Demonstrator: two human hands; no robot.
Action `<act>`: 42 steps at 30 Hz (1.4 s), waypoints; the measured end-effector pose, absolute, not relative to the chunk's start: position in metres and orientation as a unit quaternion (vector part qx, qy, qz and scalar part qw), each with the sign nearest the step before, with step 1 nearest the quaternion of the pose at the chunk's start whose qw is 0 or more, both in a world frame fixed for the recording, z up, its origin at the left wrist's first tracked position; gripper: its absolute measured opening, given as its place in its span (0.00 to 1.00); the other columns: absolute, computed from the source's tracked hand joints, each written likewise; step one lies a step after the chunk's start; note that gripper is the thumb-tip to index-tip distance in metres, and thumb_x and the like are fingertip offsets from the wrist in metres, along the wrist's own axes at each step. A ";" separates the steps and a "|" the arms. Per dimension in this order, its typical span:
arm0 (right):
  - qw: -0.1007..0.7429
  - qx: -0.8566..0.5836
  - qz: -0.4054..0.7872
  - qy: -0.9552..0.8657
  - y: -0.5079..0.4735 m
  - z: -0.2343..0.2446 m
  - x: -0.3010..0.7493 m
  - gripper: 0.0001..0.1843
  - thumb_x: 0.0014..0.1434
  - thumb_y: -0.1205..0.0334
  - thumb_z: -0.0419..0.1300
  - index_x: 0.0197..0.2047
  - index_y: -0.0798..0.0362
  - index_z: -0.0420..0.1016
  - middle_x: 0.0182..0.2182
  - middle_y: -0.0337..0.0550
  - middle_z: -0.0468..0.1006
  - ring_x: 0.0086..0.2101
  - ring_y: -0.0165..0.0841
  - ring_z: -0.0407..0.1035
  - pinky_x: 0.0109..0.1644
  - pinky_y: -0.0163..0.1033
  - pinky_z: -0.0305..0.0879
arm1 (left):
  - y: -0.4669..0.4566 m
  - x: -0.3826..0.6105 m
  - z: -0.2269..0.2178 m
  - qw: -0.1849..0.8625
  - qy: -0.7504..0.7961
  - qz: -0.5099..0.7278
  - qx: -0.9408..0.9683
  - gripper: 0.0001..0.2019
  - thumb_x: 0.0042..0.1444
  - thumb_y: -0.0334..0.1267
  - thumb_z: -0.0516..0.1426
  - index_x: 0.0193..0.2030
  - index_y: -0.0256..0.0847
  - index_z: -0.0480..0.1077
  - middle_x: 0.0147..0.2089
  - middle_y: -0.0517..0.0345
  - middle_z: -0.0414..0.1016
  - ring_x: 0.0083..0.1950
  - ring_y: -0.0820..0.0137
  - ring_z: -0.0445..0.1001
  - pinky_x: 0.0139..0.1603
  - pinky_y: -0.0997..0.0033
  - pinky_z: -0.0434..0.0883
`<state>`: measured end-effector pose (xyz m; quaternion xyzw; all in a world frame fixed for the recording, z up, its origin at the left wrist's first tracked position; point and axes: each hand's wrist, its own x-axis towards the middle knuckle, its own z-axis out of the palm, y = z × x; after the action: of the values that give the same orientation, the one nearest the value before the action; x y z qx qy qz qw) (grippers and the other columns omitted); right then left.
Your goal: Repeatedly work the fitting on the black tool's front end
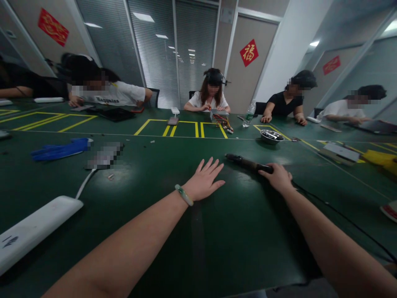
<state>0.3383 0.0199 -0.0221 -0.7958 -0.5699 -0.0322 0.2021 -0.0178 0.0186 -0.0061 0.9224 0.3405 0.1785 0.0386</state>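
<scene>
My left hand (205,180) lies with its fingers spread on the green tabletop (161,174), palm down and holding nothing. A green and white bangle (184,195) circles that wrist. To the right, my right hand (279,178) is wrapped round the rear part of a black electric screwdriver (249,164). The tool lies low along the table, its tip pointing left, just beyond my left fingertips. From its rear a black cord (335,207) trails off to the right. Part of its grip is hidden by my fingers.
On the left lie a blue glove (62,150), a pixelated device (105,155) and a white power strip (40,227). Ahead are a metal bowl (271,137), a water bottle (249,113) and a wired box (218,116). Several people sit across the table. A white box (339,153) stands right.
</scene>
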 end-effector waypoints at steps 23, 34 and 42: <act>0.060 -0.623 0.024 -0.779 -0.015 0.017 0.209 0.07 0.54 0.57 0.65 0.37 0.49 0.77 0.36 0.45 0.71 0.37 0.40 0.68 0.43 0.45 0.64 | 0.012 -0.018 0.004 -0.012 0.380 0.206 0.902 0.16 0.61 0.41 0.53 0.56 0.44 0.67 0.54 0.54 0.71 0.53 0.63 0.70 0.54 0.60 0.67; 0.268 -0.644 -0.061 -0.714 -0.004 0.010 0.200 0.06 0.65 0.61 0.54 0.41 0.53 0.70 0.38 0.45 0.75 0.39 0.38 0.68 0.43 0.41 0.61 | 0.010 -0.019 0.009 0.011 0.383 0.173 0.907 0.13 0.56 0.40 0.56 0.48 0.46 0.69 0.46 0.56 0.73 0.47 0.64 0.72 0.51 0.62 0.69; 0.220 -0.609 -0.023 -0.762 0.000 0.013 0.198 0.05 0.63 0.61 0.55 0.42 0.50 0.69 0.35 0.42 0.76 0.37 0.37 0.69 0.38 0.39 0.59 | 0.004 -0.016 0.008 -0.011 0.393 0.180 0.902 0.10 0.59 0.41 0.54 0.47 0.45 0.68 0.44 0.56 0.73 0.46 0.64 0.71 0.48 0.62 0.69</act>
<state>0.1980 -0.0002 0.0131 -0.6091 -0.7616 -0.0234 0.2202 -0.0156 0.0044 0.0084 0.9018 0.3929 0.1796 -0.0107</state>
